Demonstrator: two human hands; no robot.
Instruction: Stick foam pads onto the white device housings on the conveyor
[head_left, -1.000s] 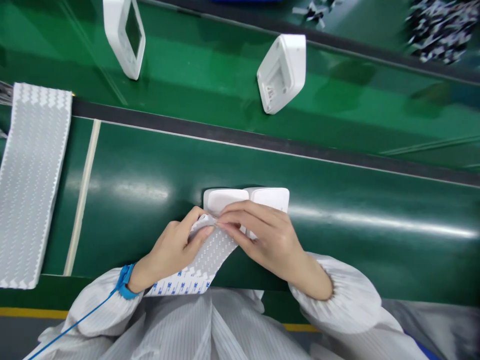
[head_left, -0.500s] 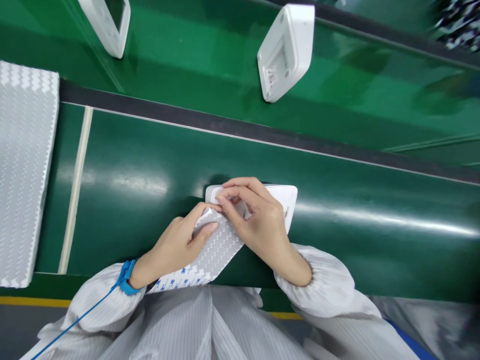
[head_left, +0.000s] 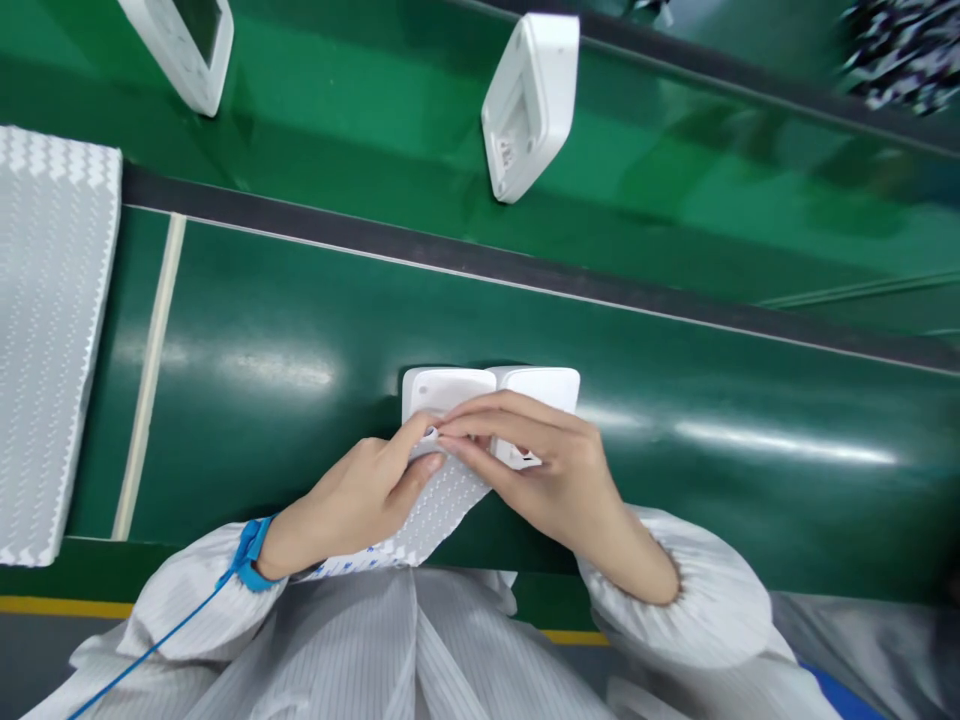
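Observation:
My left hand (head_left: 367,490) grips a sheet of small adhesive pads (head_left: 442,510) between thumb and fingers; its backing has blue print, and its top edge is bent. At that edge, the thumb and fingertips of my right hand (head_left: 540,450) are pinched together, and what is between them is too small to make out. Two white plastic housings (head_left: 454,383) lie side by side on the bench just beyond my fingers. The right-hand housing (head_left: 541,384) is partly covered by my right hand. A blue wrist strap (head_left: 255,555) with a cord circles my left wrist.
A large stack of white textured sheets (head_left: 52,340) lies at the left, beside a pale tape strip (head_left: 150,370). Past the dark bench edge (head_left: 360,235), a white housing (head_left: 531,105) and a white device with a screen (head_left: 187,50) sit on a green surface.
My right hand has drawn back from the left housing, down and toward the sheet's edge, uncovering more of both housings. The housings beyond the bench edge appear further left.

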